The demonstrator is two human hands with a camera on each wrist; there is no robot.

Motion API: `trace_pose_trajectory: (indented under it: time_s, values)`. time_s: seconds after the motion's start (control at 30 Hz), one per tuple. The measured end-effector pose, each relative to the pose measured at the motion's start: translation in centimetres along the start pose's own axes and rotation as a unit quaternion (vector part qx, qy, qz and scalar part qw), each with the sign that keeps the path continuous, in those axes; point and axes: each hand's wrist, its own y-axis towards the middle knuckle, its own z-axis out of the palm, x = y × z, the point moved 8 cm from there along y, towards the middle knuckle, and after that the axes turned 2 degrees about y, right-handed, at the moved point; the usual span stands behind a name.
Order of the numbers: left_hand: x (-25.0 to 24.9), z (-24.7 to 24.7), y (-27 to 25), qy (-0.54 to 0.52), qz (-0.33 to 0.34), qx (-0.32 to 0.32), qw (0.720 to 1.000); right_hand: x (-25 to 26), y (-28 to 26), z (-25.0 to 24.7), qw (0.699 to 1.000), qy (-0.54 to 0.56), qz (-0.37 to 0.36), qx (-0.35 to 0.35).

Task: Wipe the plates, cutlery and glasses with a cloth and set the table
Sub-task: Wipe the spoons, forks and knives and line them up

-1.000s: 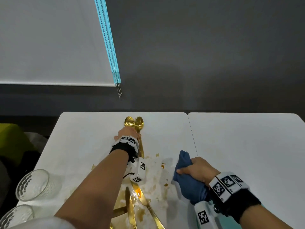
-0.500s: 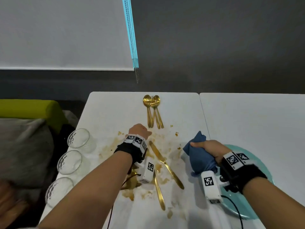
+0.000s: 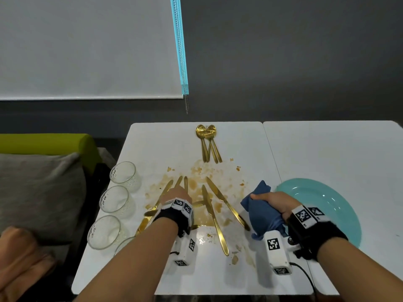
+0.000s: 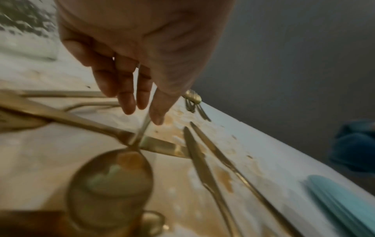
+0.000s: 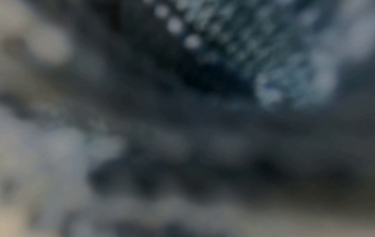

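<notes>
The right hand (image 3: 273, 202) is curled tight around a bunched blue cloth (image 3: 260, 211), which it holds up above the white table (image 3: 157, 144). The right wrist view is only a blur of blue. The left hand (image 4: 142, 52) reaches down over a gold spoon (image 4: 110, 178); the spoon's thin handle runs up between the fingers (image 4: 126, 102), which point down, nearly straight. I cannot tell if they pinch it.

More gold cutlery lies under and beside that hand. Two gold knives (image 3: 218, 211) lie between the hands, on a brown, sticky mess (image 3: 196, 186). A small bunch of gold spoons and a fork (image 3: 208, 142) lies near the far edge, apart from the mess. Bare tabletop shows by the near edge.

A row of clear glasses (image 3: 113, 200) stands along the left edge. A teal plate (image 3: 327, 205) lies under the right wrist, on the seam with a second white table (image 3: 338, 149).

Both wrist bands have black and white square code marks, with no words to read.
</notes>
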Motion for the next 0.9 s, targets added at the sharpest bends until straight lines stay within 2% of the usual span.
trace_pose_trajectory:
  time_s: [0.1, 0.17, 0.23, 0.3, 0.37, 0.47, 0.57, 0.7, 0.77, 0.83, 0.9]
  values:
    - [0.2, 0.1, 0.3, 0.063, 0.037, 0.04, 0.997, -0.4, 0.0, -0.1, 1.0, 0.01, 0.001, 0.006]
    - [-0.7, 0.6, 0.3, 0.135, 0.085, 0.046, 0.986, -0.7, 0.1, -0.2, 1.0, 0.015, 0.006, 0.008]
    - [-0.9, 1.3, 0.5, 0.133, 0.09, 0.049, 0.986, -1.1, 0.3, -0.3, 1.0, 0.019, 0.01, 0.012]
    - [-1.1, 0.9, 0.9, 0.124, 0.074, 0.023, 0.989, -1.5, 0.5, -0.3, 0.999, 0.025, 0.014, 0.017]
    - [-1.7, 0.0, 0.6, 0.071, 0.075, 0.027, 0.994, -1.8, 0.5, -0.3, 0.999, 0.026, 0.017, 0.02]
    - [-2.0, -1.0, -0.5, -0.006, 0.041, 0.115, 0.992, -1.4, 0.4, 0.1, 0.999, 0.018, 0.009, 0.037]
    - [-3.0, -2.9, -0.3, -0.11, 0.037, 0.102, 0.988, -0.1, 0.3, 0.6, 0.998, 0.025, -0.004, 0.053]
    - [-6.3, -5.3, -1.7, -0.191, 0.113, 0.09, 0.971, 2.7, -0.7, 2.4, 0.994, 0.06, -0.052, 0.071]
    - [-7.7, -6.1, -3.0, -0.268, 0.138, 0.078, 0.95, 3.8, -1.7, 4.1, 0.992, -0.008, -0.08, 0.095]
    - [-8.8, -6.2, -3.4, -0.309, 0.158, 0.061, 0.936, 4.0, -2.1, 5.6, 0.979, -0.125, -0.108, 0.118]
    - [-9.4, -6.0, -3.8, -0.341, 0.16, 0.052, 0.925, 3.9, -2.2, 5.9, 0.96, -0.226, -0.129, 0.099]
